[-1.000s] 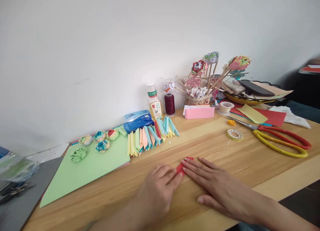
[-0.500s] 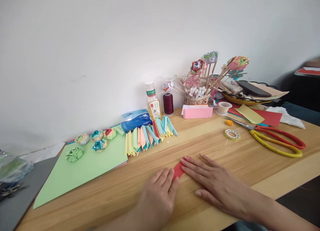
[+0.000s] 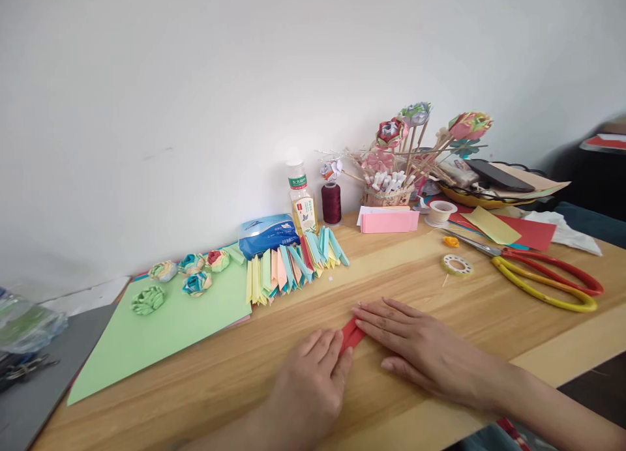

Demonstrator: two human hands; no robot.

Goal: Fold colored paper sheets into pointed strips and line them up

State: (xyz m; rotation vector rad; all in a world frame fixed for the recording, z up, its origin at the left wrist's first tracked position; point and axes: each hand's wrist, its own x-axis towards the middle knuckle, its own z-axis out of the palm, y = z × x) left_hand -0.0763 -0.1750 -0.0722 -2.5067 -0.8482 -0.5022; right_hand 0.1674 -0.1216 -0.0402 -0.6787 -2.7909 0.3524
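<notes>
A small folded red paper strip point(image 3: 351, 334) lies on the wooden table point(image 3: 440, 294), mostly covered by my hands. My left hand point(image 3: 309, 384) rests flat on the table, its fingers stretched and pressing on the strip's near end. My right hand point(image 3: 417, 347) lies flat beside it, fingers spread, fingertips on the strip's far end. Neither hand grips anything.
Behind my hands: a row of folded coloured paper pieces point(image 3: 292, 266), green sheet point(image 3: 161, 327) with several paper roses, blue tissue pack point(image 3: 268, 233), bottle point(image 3: 302, 199), thread spool point(image 3: 331, 203), pink strips point(image 3: 388, 220). Right: tape rolls point(image 3: 456, 264), large red-yellow scissors point(image 3: 542, 275), paper flowers on sticks point(image 3: 405, 145).
My right hand has slid a little left and back along the strip. My left hand shifted slightly forward. The red strip shows more between the two hands.
</notes>
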